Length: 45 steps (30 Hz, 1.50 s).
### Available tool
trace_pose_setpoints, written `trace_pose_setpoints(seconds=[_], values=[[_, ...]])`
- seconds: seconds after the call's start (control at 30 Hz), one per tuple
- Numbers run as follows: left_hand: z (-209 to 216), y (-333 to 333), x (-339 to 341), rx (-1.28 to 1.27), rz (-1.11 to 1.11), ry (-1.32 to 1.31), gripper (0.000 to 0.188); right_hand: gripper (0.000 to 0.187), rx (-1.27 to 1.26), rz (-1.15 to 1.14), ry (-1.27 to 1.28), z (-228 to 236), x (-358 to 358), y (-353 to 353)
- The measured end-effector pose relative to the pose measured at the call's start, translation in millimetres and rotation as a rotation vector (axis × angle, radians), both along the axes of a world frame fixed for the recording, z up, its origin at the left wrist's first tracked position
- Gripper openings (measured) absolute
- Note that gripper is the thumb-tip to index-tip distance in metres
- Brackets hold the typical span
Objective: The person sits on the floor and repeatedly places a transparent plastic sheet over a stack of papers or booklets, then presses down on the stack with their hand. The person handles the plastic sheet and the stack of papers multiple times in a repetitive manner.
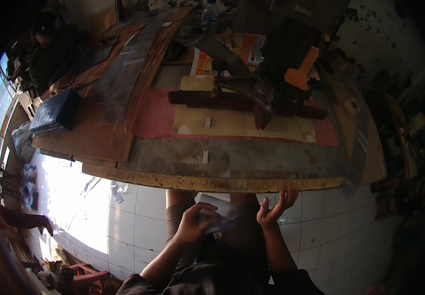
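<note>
Nearby — table edge (212, 184), blue stack (55, 113)

We hold a flat-looking grey thing (223, 209) in our left hand (197, 222). It is pale and a bit shiny on top, and darker, almost blue, lower down. It is blurry, so we cannot tell just what it is. It is near the front edge of the table (261, 160), which our right hand (273, 212) touches. That edge is yellow-brown wood with dark spots, and the top just behind it is grey with brown stains.
</note>
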State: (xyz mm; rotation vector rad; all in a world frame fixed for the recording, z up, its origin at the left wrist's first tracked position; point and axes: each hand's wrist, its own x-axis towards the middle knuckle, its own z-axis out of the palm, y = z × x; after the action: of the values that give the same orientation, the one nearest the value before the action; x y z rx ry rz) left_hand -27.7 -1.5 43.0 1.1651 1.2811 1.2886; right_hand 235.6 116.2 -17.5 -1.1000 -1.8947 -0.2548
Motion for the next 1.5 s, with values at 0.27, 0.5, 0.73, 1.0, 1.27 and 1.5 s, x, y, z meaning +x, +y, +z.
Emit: trace_pose_setpoints(seconds=[0.27,0.5,0.73,1.0,1.27,1.5], values=[[1.0,-6.0,0.4,0.046,-0.017,-0.044,0.032,0.038,-0.232,0.192,0.108,65.1,-12.4,-39.5],[23.2,-3.9,3.6,0.139,-0.013,-0.035,0.032,0.023,-0.743,0.631,0.529,118.6,-36.9,-37.0],[41.3,-9.1,4.1,-0.023,-0.107,-0.381,0.032,0.038,-1.255,0.774,0.758,164.0,-56.6,-1.8],[31.7,-2.6,7.9,0.045,-0.072,-0.218,0.032,0.049,-1.302,0.83,0.737,172.7,-97.2,101.1],[-38.7,-4.4,25.9,-0.035,-0.16,-0.194,0.031,0.06,-1.045,0.855,0.859,161.4,-67.0,82.7],[-105.2,13.4,50.4,-0.213,-0.36,-0.197,0.037,0.06,-0.99,0.699,0.716,159.1,19.2,90.0]])
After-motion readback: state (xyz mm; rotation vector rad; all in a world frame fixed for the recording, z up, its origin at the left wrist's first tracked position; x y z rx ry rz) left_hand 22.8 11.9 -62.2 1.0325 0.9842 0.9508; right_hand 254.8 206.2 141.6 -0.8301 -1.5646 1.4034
